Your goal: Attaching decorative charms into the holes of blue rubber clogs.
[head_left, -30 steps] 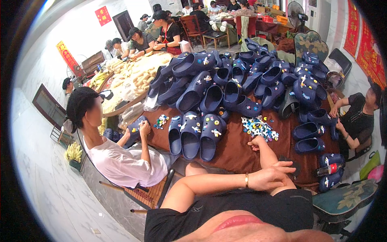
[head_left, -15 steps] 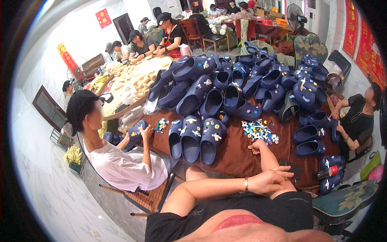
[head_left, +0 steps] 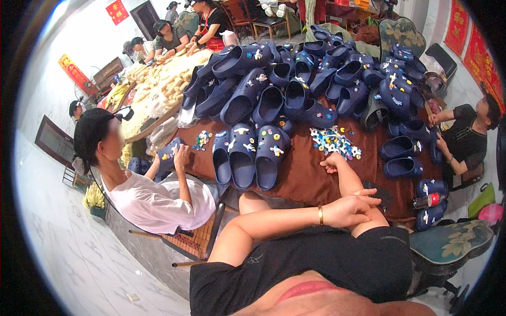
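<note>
My right hand rests on the brown cloth with its fingers curled in. It lies just in front of a pile of small colourful shoe charms; whether anything is inside the fingers is hidden. Across my right forearm lies my left hand, a gold bracelet at its wrist, fingers spread and nothing seen in them. Three dark blue clogs with charms stand side by side left of the charm pile. Behind them rises a large heap of similar clogs.
At left, a seated person in white holds a clog beside a smaller charm pile. Another person in black sits at right. A bottle lies across clogs near a chair. Pale items cover a farther table.
The whole view has shifted, so the scene sits higher in the picture. Both my hands keep the same places relative to the charms and each other.
</note>
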The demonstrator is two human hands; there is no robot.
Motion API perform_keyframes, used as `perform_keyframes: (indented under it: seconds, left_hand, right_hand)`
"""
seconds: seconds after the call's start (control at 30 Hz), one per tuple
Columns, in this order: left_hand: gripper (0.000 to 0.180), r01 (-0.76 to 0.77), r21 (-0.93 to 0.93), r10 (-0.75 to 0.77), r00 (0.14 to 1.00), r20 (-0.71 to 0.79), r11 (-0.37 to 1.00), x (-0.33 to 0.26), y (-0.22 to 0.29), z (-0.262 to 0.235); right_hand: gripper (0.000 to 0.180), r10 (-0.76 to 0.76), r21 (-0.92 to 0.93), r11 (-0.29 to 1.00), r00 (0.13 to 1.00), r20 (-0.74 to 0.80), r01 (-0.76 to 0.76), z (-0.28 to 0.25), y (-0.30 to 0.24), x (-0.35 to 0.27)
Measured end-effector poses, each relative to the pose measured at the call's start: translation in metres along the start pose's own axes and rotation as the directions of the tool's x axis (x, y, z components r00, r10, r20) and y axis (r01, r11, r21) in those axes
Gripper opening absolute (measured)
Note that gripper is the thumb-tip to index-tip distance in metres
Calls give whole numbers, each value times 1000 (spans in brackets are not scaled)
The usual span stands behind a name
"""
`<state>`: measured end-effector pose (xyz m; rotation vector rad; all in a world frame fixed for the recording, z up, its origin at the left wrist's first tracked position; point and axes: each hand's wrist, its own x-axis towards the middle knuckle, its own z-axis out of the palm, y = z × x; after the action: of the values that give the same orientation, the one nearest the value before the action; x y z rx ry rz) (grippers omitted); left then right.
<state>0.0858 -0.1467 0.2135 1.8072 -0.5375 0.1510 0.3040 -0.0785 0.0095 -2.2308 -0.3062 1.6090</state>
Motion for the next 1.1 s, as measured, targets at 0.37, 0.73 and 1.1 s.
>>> perform_keyframes:
  seconds: [0.37,0.73,1.1]
  left_hand:
    - [11,52,329,1,987,-159,943,-11,-16,8]
    - [12,-51,290,71,996,-59,956,-24,49,-45]
    - [20,-282,851,301,941,155,443,17,201,-52]
  right_hand:
    - [26,-72,120,990,996,-43,77,15,-1,-25]
    - [32,-426,-416,870,830,-359,266,46,-4,-40]
    - [18,-528,-500,846,163,-834,185,-84,112,-77]
